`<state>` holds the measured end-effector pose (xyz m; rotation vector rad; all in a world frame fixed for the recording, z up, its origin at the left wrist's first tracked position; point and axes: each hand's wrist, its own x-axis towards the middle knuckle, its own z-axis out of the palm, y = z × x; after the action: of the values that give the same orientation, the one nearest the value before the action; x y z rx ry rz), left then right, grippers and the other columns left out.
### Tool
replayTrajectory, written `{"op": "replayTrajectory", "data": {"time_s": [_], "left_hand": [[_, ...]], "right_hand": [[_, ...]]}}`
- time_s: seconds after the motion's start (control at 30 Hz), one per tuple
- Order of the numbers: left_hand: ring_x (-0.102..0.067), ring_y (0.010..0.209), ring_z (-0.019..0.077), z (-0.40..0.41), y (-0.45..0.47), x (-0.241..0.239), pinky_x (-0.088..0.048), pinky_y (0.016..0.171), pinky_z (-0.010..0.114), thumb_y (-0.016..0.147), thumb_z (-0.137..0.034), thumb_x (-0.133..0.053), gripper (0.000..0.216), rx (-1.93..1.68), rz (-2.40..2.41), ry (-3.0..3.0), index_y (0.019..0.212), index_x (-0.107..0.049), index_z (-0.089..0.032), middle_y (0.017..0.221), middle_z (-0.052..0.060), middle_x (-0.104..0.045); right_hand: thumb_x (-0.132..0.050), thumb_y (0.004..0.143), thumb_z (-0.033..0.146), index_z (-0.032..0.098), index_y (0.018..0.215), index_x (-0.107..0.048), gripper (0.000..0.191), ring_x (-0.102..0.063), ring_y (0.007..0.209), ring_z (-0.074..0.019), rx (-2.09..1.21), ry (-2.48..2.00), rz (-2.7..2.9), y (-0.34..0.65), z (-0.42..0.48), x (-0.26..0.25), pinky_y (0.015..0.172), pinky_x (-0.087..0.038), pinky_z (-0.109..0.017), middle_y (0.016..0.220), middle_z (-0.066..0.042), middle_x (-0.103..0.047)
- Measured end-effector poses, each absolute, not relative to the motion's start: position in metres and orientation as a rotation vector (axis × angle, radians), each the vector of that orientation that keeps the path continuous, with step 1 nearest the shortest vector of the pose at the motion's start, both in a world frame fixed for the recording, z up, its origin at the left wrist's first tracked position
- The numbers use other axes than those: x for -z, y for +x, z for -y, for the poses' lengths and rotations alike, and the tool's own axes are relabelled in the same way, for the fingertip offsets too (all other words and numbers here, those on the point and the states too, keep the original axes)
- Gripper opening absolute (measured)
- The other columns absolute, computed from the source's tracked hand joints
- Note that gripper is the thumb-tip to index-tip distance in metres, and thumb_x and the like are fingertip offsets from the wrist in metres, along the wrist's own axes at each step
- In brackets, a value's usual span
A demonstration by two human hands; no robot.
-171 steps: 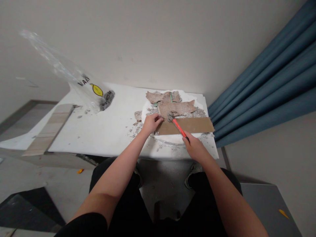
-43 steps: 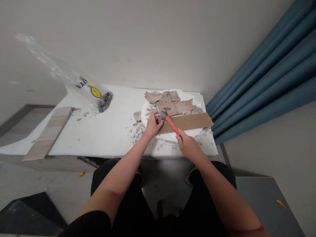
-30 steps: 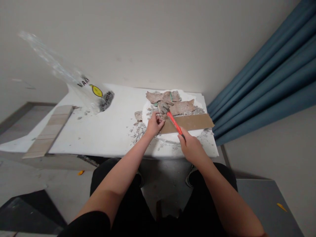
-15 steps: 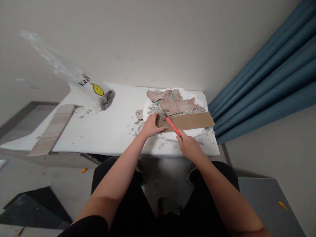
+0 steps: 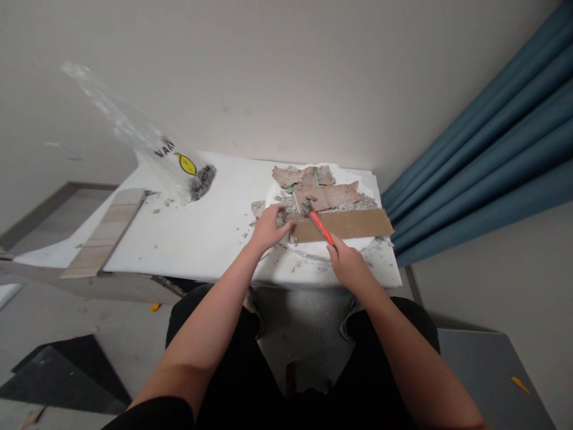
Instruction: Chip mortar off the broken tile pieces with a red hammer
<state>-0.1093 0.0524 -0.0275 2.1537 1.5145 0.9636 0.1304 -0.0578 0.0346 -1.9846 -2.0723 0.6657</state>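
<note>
My right hand (image 5: pixel 348 261) is wrapped round the red handle of a claw hammer (image 5: pixel 321 227). The hammer's grey head is over the left part of a brown flat strip (image 5: pixel 358 226). My left hand (image 5: pixel 270 228) has its thumb and fingers apart at the strip's left end; whether it touches the strip is unclear. Behind the hammer lie rough, torn brown pieces (image 5: pixel 331 194) among grey crumbs. All this rests on a white round slab (image 5: pixel 308 252).
A white-covered table (image 5: pixel 215 239) runs along the wall. On its left stand a clear plastic bag (image 5: pixel 172 161) with dark contents and a wood-look plank (image 5: pixel 107 233). Blue curtains (image 5: pixel 483 143) hang at right. Black sheets (image 5: pixel 67 376) lie on the floor.
My left hand has moved off the top of the strip to its left end. The hammer head has shifted slightly. The whole view has shifted a little.
</note>
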Motion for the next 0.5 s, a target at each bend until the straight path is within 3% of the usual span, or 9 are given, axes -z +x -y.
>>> {"op": "replayTrajectory", "data": {"time_s": [0.13, 0.23, 0.37, 0.5], "left_hand": [[-0.064, 0.079, 0.0211, -0.044, -0.141, 0.027, -0.051, 0.075, 0.034, 0.083, -0.025, -0.058, 0.020, -0.843, -1.834, 2.023, 0.102, -0.059, -0.022, 0.091, 0.005, -0.069], [-0.065, 0.078, 0.0234, -0.035, -0.162, 0.035, -0.049, 0.069, 0.032, 0.080, -0.029, -0.061, 0.012, -0.444, -1.990, 2.037, 0.091, -0.061, -0.022, 0.083, 0.006, -0.070], [-0.068, 0.086, 0.0277, -0.022, -0.169, 0.051, -0.049, 0.071, 0.033, 0.080, -0.037, -0.064, 0.016, 0.082, -1.893, 2.113, 0.084, -0.065, -0.021, 0.091, 0.010, -0.072], [-0.069, 0.092, 0.0270, -0.013, -0.162, 0.065, -0.050, 0.076, 0.032, 0.082, -0.036, -0.063, 0.017, 0.250, -1.744, 2.217, 0.088, -0.067, -0.021, 0.102, 0.012, -0.072]], "right_hand": [[-0.035, 0.104, 0.032, 0.018, 0.147, -0.050, 0.048, -0.068, 0.095, -0.0299, -0.622, -1.973, 2.026, 0.145, 0.058, -0.037, 0.079, -0.047, -0.034, 0.110, -0.014, -0.074], [-0.035, 0.104, 0.032, 0.017, 0.145, -0.051, 0.047, -0.067, 0.098, -0.0305, -0.650, -1.928, 2.032, 0.150, 0.062, -0.036, 0.081, -0.047, -0.035, 0.112, -0.015, -0.073], [-0.035, 0.103, 0.032, 0.017, 0.145, -0.052, 0.047, -0.067, 0.098, -0.0310, -0.687, -1.897, 2.077, 0.146, 0.065, -0.030, 0.081, -0.047, -0.035, 0.112, -0.015, -0.073], [-0.037, 0.102, 0.030, 0.018, 0.141, -0.056, 0.044, -0.066, 0.103, -0.0298, -0.712, -1.875, 2.056, 0.151, 0.064, -0.024, 0.085, -0.048, -0.035, 0.117, -0.014, -0.072]]}}
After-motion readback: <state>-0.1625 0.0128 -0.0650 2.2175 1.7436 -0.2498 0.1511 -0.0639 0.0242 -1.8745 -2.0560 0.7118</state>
